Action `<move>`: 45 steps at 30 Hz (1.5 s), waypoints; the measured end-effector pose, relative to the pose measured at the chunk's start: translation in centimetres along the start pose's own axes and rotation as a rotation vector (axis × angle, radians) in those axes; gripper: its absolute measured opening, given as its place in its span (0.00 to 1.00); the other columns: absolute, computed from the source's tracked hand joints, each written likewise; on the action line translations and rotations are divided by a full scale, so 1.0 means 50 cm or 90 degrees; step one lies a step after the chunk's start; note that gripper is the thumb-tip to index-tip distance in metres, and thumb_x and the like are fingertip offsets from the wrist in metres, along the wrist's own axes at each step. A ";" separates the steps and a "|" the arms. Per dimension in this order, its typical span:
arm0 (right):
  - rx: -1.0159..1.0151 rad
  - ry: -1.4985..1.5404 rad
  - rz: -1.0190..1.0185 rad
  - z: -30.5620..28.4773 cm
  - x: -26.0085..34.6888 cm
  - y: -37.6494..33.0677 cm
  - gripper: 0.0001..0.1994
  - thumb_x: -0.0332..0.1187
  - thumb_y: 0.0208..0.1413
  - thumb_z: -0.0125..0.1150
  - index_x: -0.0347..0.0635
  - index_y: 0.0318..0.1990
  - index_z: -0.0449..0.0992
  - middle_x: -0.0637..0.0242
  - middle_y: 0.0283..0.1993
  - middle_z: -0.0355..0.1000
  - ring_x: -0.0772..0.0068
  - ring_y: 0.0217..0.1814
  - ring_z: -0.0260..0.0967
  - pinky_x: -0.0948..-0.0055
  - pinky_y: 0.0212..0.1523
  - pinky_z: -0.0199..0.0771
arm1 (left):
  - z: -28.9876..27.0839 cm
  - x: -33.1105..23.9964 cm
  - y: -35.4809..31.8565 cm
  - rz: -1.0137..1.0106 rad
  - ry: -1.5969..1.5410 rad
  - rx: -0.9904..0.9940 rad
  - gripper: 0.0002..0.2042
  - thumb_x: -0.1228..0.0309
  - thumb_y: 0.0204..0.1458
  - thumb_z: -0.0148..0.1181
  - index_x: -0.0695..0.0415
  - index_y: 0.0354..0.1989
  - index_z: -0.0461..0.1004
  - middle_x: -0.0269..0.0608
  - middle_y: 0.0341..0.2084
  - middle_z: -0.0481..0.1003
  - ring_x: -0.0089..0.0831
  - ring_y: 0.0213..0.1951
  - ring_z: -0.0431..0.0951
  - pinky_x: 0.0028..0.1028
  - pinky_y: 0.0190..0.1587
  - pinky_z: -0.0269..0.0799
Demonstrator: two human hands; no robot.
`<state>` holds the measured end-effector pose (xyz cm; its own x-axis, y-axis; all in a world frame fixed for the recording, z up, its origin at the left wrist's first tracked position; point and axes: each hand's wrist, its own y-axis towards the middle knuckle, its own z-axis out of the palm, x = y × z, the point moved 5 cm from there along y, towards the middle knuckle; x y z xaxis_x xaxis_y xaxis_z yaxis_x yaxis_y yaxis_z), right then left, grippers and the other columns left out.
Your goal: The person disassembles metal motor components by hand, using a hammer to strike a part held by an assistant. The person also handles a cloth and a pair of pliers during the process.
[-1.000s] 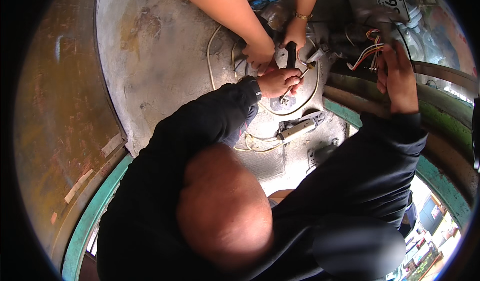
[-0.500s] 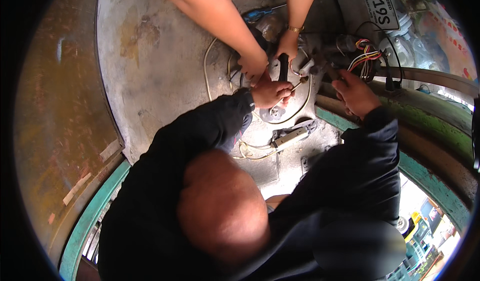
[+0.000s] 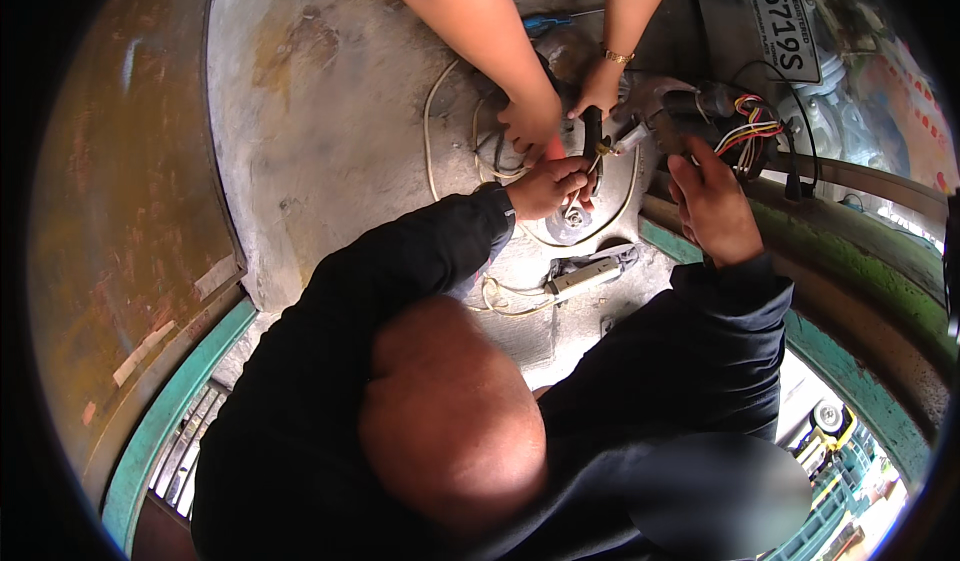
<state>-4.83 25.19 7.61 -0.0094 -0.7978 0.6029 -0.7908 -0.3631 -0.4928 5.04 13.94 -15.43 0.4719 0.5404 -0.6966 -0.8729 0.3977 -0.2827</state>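
My left hand (image 3: 548, 189) is closed on a thin metal rod (image 3: 597, 166), whose brass-coloured end points up and right. To the right, my right hand (image 3: 712, 206) grips a hammer (image 3: 667, 133); its blurred head lies near the wiring, apart from the rod. Across from me, another person's hand (image 3: 598, 93) is at the top of a black handle (image 3: 592, 131). Their other hand (image 3: 532, 124) is beside an orange-red part (image 3: 555, 148); I cannot tell whether they hold it. Below my left hand is a round grey metal piece (image 3: 570, 221) with a hub.
A pale power strip (image 3: 585, 277) lies on the floor with a looping cable (image 3: 428, 141). Coloured wires (image 3: 752, 126) emerge from a dark part at right, above a green beam (image 3: 850, 236). A brown panel (image 3: 120, 211) stands at left, a plate (image 3: 778, 21) at upper right.
The view has shifted, moving the scene slightly right. My right hand and the hammer have drawn back from the rod's end. The other person's left-side hand has lifted, showing the orange-red part.
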 end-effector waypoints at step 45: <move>-0.183 0.160 0.158 0.639 -0.320 -0.379 0.28 0.31 0.58 0.58 0.50 0.67 0.61 0.50 0.54 0.67 0.40 0.51 0.73 0.49 0.47 0.76 | -0.025 0.001 -0.102 0.028 0.724 -0.174 0.16 0.70 0.53 0.70 0.60 0.43 0.68 0.30 0.26 0.69 0.21 0.28 0.70 0.27 0.32 0.71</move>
<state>29.86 29.47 -12.73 -0.3408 -0.6888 0.6399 -0.8833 0.0016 -0.4687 9.36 11.00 -14.84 0.1790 -0.4802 -0.8587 -0.9486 0.1472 -0.2800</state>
